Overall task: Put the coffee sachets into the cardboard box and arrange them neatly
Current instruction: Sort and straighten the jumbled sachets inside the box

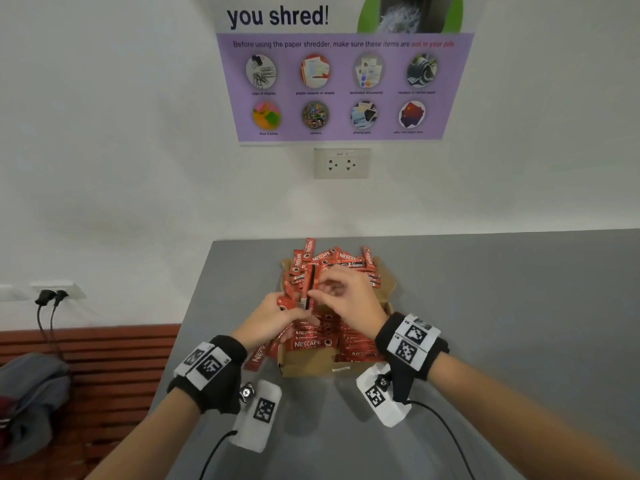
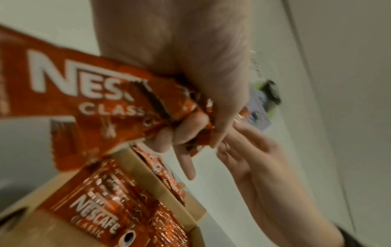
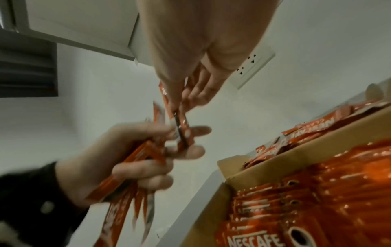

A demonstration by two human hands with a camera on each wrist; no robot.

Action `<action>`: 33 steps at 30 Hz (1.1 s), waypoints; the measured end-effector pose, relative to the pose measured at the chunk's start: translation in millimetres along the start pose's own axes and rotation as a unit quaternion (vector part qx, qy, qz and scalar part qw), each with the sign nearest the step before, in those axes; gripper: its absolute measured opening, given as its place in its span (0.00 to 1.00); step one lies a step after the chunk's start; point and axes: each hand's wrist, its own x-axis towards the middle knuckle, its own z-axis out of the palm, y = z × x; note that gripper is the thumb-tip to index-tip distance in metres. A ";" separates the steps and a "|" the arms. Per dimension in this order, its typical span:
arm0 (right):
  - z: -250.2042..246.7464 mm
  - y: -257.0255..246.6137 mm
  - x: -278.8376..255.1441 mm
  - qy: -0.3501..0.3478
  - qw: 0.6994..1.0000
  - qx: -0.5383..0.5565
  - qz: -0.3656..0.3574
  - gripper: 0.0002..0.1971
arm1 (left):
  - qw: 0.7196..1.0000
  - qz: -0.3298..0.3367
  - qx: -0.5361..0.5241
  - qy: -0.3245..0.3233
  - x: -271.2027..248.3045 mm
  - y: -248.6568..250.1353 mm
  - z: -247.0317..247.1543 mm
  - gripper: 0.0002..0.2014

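A brown cardboard box [image 1: 311, 368] sits on the grey table, with rows of red Nescafe sachets [image 1: 313, 344] lying flat inside. Behind it lies a loose pile of sachets [image 1: 332, 259]. Above the box, my left hand [image 1: 292, 315] grips a bundle of several sachets [image 3: 118, 197]. My right hand [image 1: 320, 293] pinches one upright sachet [image 1: 309, 289] by its upper part, and its lower end sits against the left hand's fingers [image 3: 190, 152]. In the left wrist view the bundle [image 2: 95, 93] fills the frame above the box wall [image 2: 148, 168].
The grey table [image 1: 485, 306] ends at a left edge, beyond which stand a wooden slatted bench [image 1: 104, 358] and a grey bag [image 1: 31, 393]. A wall socket [image 1: 341, 163] and a poster [image 1: 343, 84] hang behind the table. Plugged cables [image 1: 48, 306] hang at left.
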 end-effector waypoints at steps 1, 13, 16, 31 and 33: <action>-6.1 2.0 0.1 -0.025 0.999 0.013 0.015 0.04 | 0.999 -0.010 -0.043 0.002 -1.2 -4.7 -3.8 0.07; -26.9 20.4 -8.7 -0.135 0.985 -0.107 0.020 0.18 | 0.992 -0.022 0.023 0.120 8.7 -18.7 -7.4 0.04; -27.0 23.0 -7.0 -0.133 0.982 -0.116 0.063 0.15 | 0.986 -0.020 0.079 0.146 12.3 -21.6 -7.6 0.03; 15.8 20.4 -4.3 -0.342 0.903 -0.243 0.093 0.05 | 0.971 -0.028 0.167 0.170 11.8 -37.0 -11.9 0.05; 19.0 17.7 -5.3 -0.363 0.888 -0.266 0.090 0.05 | 0.968 -0.027 0.170 0.181 12.9 -35.3 -14.7 0.06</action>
